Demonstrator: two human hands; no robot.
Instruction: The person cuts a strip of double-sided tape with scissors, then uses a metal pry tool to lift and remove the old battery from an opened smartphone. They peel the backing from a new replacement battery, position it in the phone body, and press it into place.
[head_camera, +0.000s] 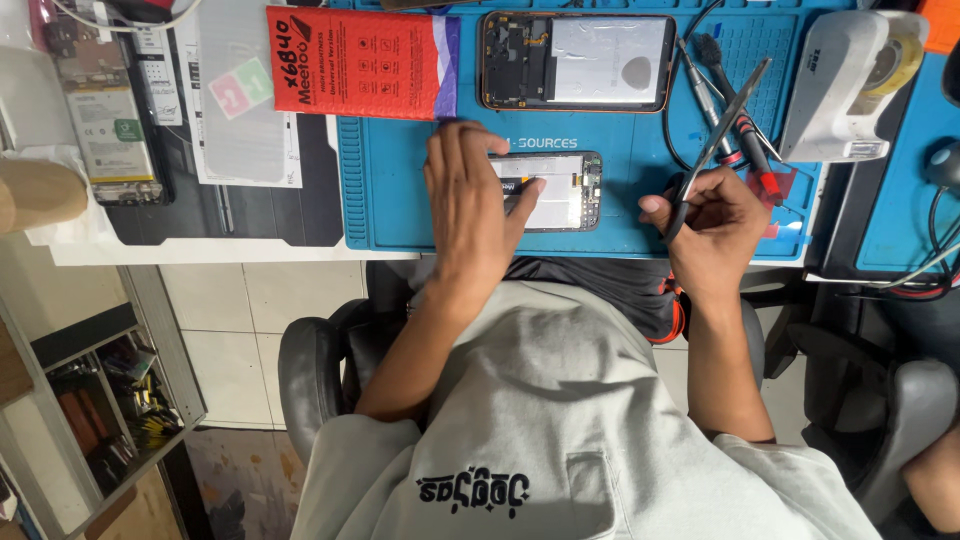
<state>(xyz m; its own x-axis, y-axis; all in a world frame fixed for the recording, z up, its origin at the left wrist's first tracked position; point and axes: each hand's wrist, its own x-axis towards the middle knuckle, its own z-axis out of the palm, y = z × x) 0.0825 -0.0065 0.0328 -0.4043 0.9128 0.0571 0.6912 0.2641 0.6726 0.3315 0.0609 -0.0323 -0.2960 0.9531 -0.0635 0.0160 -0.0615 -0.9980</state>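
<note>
My left hand lies flat over the left part of a small opened phone on the blue work mat, thumb pressing on its silver inner plate. The phone's right end with circuit parts shows beside my thumb. My right hand is closed around black tweezers that point up and to the right, a short way right of the phone. A second, larger opened phone lies at the mat's far edge, above the small one.
A red flat package rests at the mat's far left. Screwdrivers lie right of the larger phone, beside a white device. Another phone back and papers sit at the left. Chair arms flank my lap.
</note>
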